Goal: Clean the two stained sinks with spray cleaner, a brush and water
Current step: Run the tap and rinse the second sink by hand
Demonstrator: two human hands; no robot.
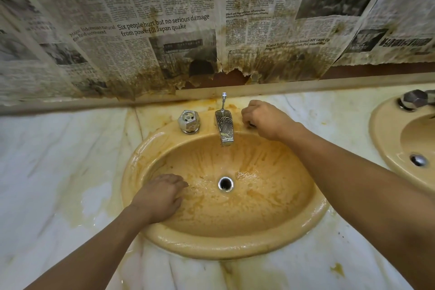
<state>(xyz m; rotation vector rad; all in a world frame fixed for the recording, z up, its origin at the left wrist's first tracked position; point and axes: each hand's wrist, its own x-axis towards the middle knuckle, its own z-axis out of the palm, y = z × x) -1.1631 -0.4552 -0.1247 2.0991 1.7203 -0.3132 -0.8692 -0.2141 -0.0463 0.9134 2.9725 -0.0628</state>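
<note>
Stained newspaper [164, 19] is covering the wall behind the spout [224, 128], its torn, browned lower edge hanging just above it. A pale marble counter [58, 160] is stretching out to both sides of the spout and in front of it, carrying orange streaks and puddles. The stained sink [235, 247] is sitting directly under the spout, its oval bowl coated in smeared orange-brown grime and looking wet. The second sink [386, 139] is showing only in part, far to the right of the spout, with a second tap [415, 99] on its rim. The right hand [263, 120] is reaching in just right of the spout, knuckles up, fingers curling down over the right knob [251, 125], of which only a dark sliver is showing. The left hand [162, 195] is lying palm down inside the bowl, in front of the spout and to its left, fingers fairly straight and pressing on the wet surface, holding nothing. The two hands are lying well apart, one on each side of the spout. The left knob [188, 122] is standing untouched just left of the spout. The drain [226, 183] is gaping straight in front of the spout. A thin pull rod [223, 101] is sticking up right behind the spout
</note>
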